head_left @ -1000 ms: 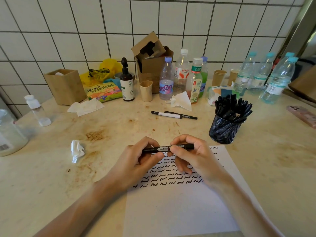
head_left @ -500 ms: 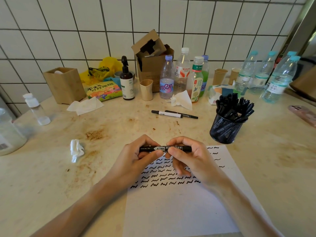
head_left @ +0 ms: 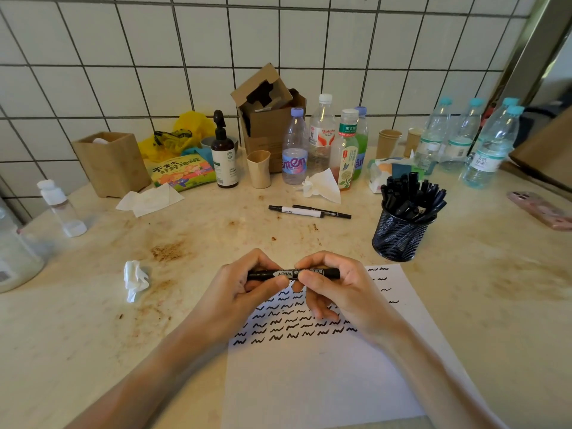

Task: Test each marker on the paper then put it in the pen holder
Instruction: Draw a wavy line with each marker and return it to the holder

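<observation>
Your left hand [head_left: 244, 292] curls round the left end of a black marker [head_left: 292, 274], thumb pressed against the barrel, while your right hand [head_left: 337, 289] pinches the right part of the same marker between thumb and bent fingers. You hold the marker level, running left to right, just above the far edge of the paper [head_left: 325, 379]. That white sheet lies on the bench [head_left: 77, 335] under both wrists, its far half covered with rows of short black squiggles. To the right of your right hand and a little farther away stands the black mesh pen holder [head_left: 399, 239], packed with dark markers standing upright. Farther out, near the middle of the bench, two more markers [head_left: 309, 211] lie side by side, one with a white barrel. To the left of your left hand sits a crumpled tissue [head_left: 135, 280]. Along the far tiled wall stand bottles, a cardboard box and paper cups.
</observation>
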